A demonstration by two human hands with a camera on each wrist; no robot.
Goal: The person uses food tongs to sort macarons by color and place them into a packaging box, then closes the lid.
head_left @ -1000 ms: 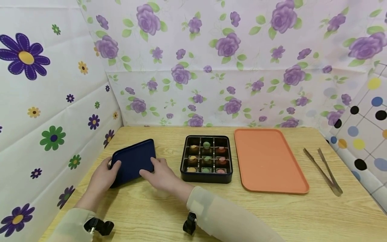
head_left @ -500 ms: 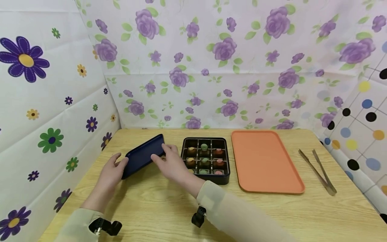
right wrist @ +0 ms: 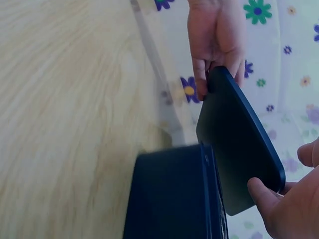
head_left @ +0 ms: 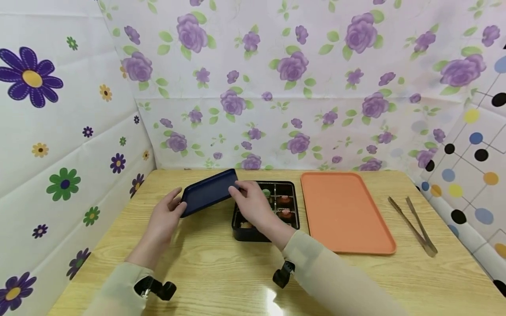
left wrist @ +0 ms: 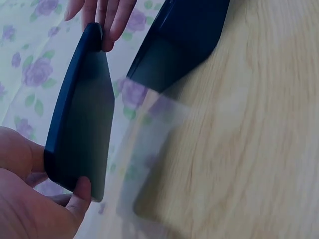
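Note:
Both hands hold a dark navy rectangular lid (head_left: 207,192), tilted with its hollow inner side toward the head camera. My left hand (head_left: 163,221) pinches its left end between thumb and fingers. At the opposite end, my right hand (head_left: 257,206) pinches the edge. The lid is raised above the table, just left of a black divided box (head_left: 253,236). Small macarons, such as a pink one (head_left: 285,212), sit in the box's compartments; my right hand hides part of them. In the right wrist view the lid (right wrist: 239,134) stands beside the box wall (right wrist: 169,194).
An orange tray (head_left: 348,213) lies right of the box. Metal tongs (head_left: 417,228) lie spread on the wooden table (head_left: 205,272) farther right. A floral cloth (head_left: 245,87) hangs along the back, and patterned sheets stand at both sides.
Both hands have carried the lid rightward toward the box and lifted it. The right hand now overlaps the box. Box, tray and tongs keep their places on the table.

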